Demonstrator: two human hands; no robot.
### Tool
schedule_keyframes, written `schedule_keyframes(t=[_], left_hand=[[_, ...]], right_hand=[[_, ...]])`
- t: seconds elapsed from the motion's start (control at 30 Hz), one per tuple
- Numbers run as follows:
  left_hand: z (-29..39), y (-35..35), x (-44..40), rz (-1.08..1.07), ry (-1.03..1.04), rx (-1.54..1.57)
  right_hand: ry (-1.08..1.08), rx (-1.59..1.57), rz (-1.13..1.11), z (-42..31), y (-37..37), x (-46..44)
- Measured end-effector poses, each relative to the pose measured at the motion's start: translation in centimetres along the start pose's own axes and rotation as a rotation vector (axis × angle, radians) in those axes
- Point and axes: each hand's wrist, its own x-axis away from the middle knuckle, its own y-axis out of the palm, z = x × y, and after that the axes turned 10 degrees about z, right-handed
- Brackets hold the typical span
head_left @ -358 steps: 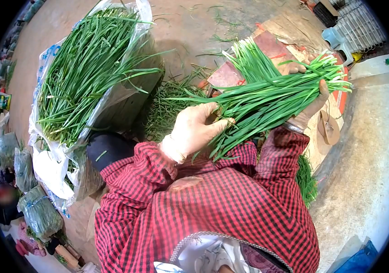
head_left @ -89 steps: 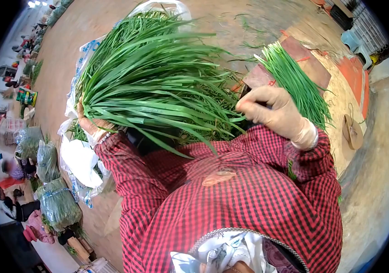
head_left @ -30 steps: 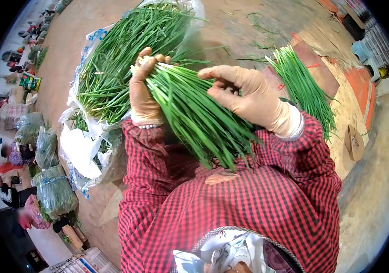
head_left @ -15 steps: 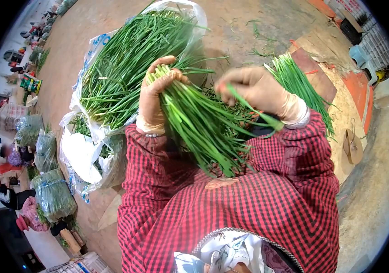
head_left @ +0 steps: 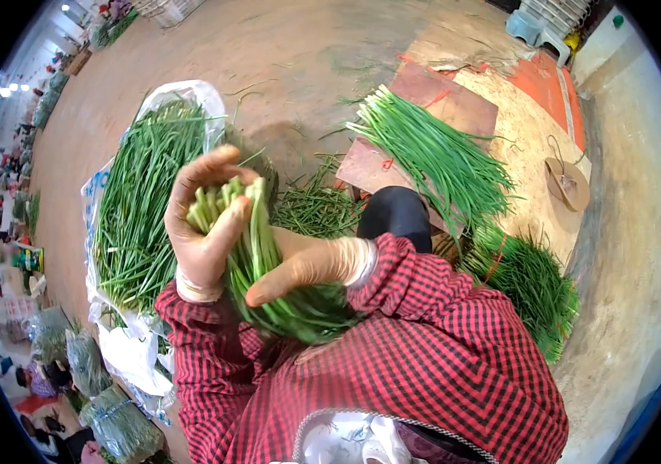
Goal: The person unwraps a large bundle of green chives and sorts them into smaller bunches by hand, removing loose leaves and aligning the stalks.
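Note:
My left hand (head_left: 206,220), gloved, grips a bunch of green stalks (head_left: 257,251) near its pale cut ends, which point up. Lower down, my right hand (head_left: 307,267) is wrapped round the same bunch, thumb in front and fingers hidden behind the stalks. The leaf ends hang blurred before my checked shirt. To the left, an open plastic bag (head_left: 210,100) is full of loose green leaves (head_left: 141,209). On the right, a neat pile of stalks (head_left: 431,147) lies across a reddish board (head_left: 477,108), white ends toward the upper left.
Leaf scraps (head_left: 319,209) litter the floor by my dark knee (head_left: 396,213). Tied bunches (head_left: 527,286) stand at the right, below a round tan object (head_left: 568,185) with string. Filled bags (head_left: 121,421) and other people are at the far left; stools (head_left: 526,27) stand at upper right.
My right hand has come down from beside the bunch and closed round its middle; the thin leaf it held is no longer seen. The view has swung, showing my knee and the tied bunches.

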Motion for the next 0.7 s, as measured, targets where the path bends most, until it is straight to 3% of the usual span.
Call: schedule_keyframes(t=[0.07,0.13,0.2,0.3,0.33,0.4,0.47,0.53,0.6,0.63,0.67,0.7], left_hand=[[-0.8,1.9,-1.7,0.078,0.290,-0.270],[-0.1,3.8,-4.0,0.134,0.605,-0.415],[-0.4,6.0,-6.7,0.173,0.731,-0.490],[-1.4,9.9,-8.6,0.131,0.454,-0.118],[-2.2,9.9,-8.7,0.076,0.375,0.037],[-4.9,9.6,-8.1,-0.031,0.200,-0.026],[-9.3,9.1,-6.8,-0.081,-0.059,-0.188],[-15.0,8.5,-5.3,-0.145,-0.371,-0.139],[-19.8,8.3,-4.0,-0.265,-0.498,-0.304],[-22.0,8.6,-3.4,-0.325,-0.480,-0.384],[-20.8,10.0,-3.4,-0.318,-0.705,-0.290],[-22.8,11.0,-2.7,-0.368,-0.720,-0.305]], right_hand=[[0.026,-0.031,0.126,-0.5,-0.4,0.9],[-0.181,-0.006,0.334,-0.8,-0.1,0.8],[-0.383,0.014,0.518,-3.9,-0.5,1.3],[-0.303,0.227,0.785,-10.9,-2.6,4.4],[-0.365,0.402,0.799,-13.0,-3.5,5.7],[-0.371,0.525,0.958,-17.7,-5.7,8.9],[-0.322,0.465,0.959,-22.8,-8.8,11.6],[-0.171,0.454,0.919,-25.8,-11.1,13.0],[-0.076,1.206,1.046,-27.6,-13.8,12.7],[-0.239,1.303,1.000,-26.3,-15.7,11.8],[-0.050,1.441,1.034,-25.8,-16.6,11.1],[0.035,1.680,0.974,-24.9,-20.3,10.8]])
